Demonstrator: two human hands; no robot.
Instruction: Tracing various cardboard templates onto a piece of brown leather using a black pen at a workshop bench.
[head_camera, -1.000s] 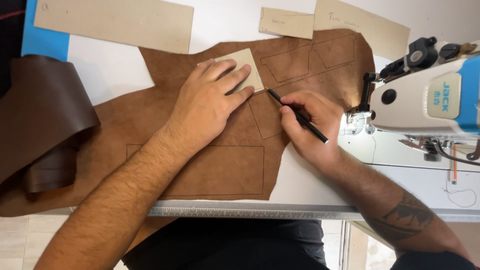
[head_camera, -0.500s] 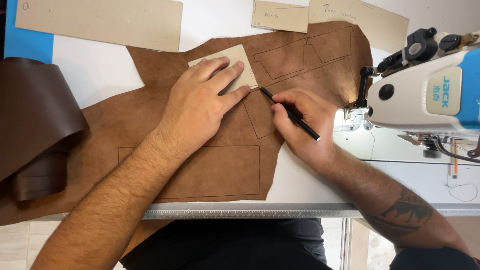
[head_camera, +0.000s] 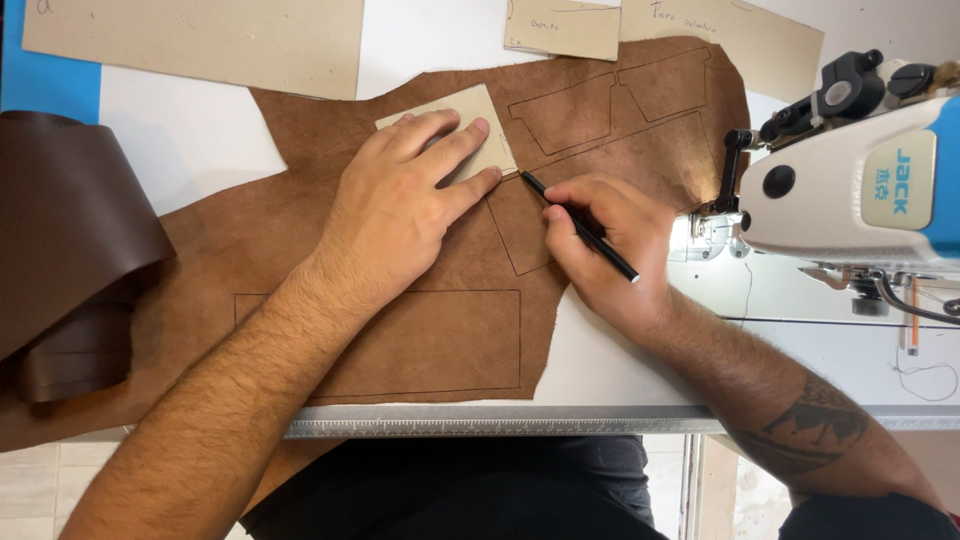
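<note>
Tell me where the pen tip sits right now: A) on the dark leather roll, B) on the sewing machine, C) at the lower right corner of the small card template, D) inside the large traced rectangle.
C: the right hand holds the black pen with its tip at the lower right corner of the small card template, which the left hand presses onto the brown suede hide.

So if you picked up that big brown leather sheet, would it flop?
Probably yes: the leather sheet lies flat and droops over the table edge, so it looks floppy. Its fuzzy surface likely grips rather than slides.

Tan suede leather (head_camera: 420, 330), beige template (head_camera: 470, 120), seemingly black pen (head_camera: 580, 227).
</note>
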